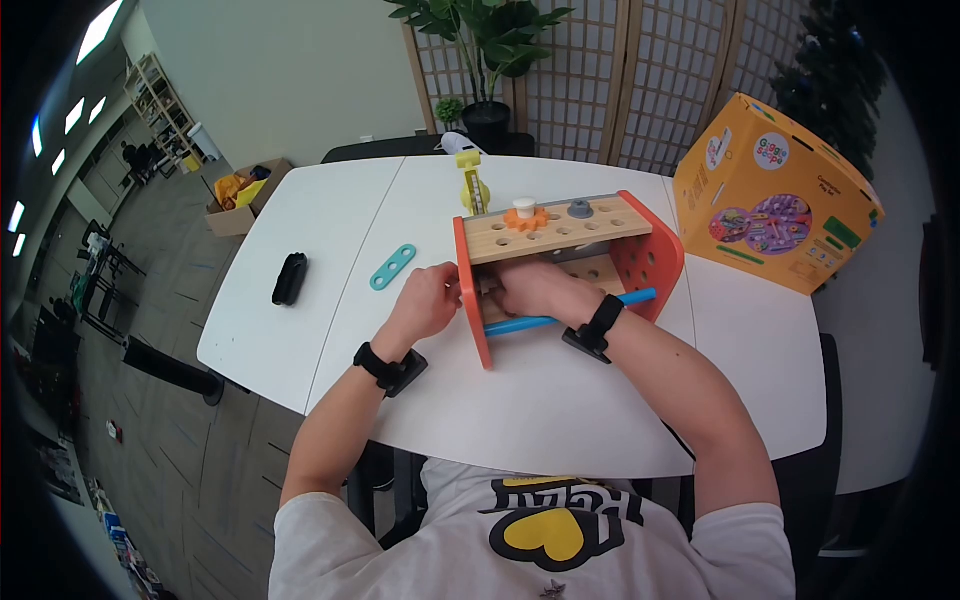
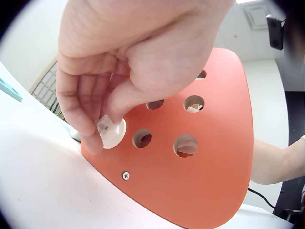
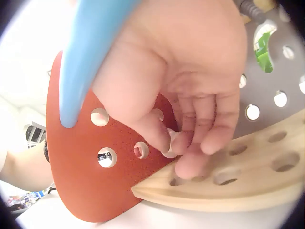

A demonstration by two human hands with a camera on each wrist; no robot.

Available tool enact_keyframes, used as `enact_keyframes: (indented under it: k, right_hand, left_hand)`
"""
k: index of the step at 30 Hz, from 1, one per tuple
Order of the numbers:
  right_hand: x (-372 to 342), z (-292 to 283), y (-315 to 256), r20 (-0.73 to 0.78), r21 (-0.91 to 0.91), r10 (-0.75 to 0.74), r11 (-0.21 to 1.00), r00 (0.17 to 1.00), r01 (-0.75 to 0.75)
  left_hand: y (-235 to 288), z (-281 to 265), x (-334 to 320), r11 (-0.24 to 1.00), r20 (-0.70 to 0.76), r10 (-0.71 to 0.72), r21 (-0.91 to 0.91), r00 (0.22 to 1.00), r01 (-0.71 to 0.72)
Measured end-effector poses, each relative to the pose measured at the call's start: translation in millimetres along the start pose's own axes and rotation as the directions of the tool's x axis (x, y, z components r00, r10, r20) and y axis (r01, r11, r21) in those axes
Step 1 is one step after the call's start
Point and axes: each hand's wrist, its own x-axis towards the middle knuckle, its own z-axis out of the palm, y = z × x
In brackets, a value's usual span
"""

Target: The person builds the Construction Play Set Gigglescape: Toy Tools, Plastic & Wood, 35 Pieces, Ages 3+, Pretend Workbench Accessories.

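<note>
A toy workbench with a wooden top (image 1: 570,237), red side panels (image 1: 658,255) and a blue rod (image 1: 525,325) stands on the table in the head view. At the outer face of its left panel, my left hand (image 1: 432,300) pinches a round white plastic bolt head (image 2: 114,135) between thumb and fingers. My right hand (image 1: 540,287) reaches in under the top. There its thumb and fingertips pinch a small white plastic piece (image 3: 168,148) against the inner face of that panel, mostly hidden by the fingers.
An orange gear (image 1: 526,221) and a grey nut (image 1: 580,209) sit on the wooden top. Behind it stands a yellow toy piece (image 1: 473,185). A teal strip (image 1: 393,267) and a black case (image 1: 290,279) lie to the left; an orange box (image 1: 775,195) stands at right.
</note>
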Motion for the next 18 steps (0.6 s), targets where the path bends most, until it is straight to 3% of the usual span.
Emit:
enact_keyframes:
  k: [4,13,18]
  right_hand:
    - [-0.4,2.8,1.7,-0.036,0.026,-0.025,0.999,0.999,0.026]
    - [9.9,10.4,9.4,0.091,-0.089,0.027,0.996,0.996,-0.018]
    - [0.9,3.9,3.6,-0.032,-0.01,-0.049,0.999,0.998,0.049]
  left_hand:
    - [2.7,-2.0,-0.3,1.0,0.01,-0.013,0.015,1.0,0.013]
    - [3.4,-1.9,-1.0,0.999,-0.007,0.025,0.047,1.0,-0.024]
    - [1.6,-1.3,-0.1,0.999,0.002,0.004,0.033,1.0,-0.004]
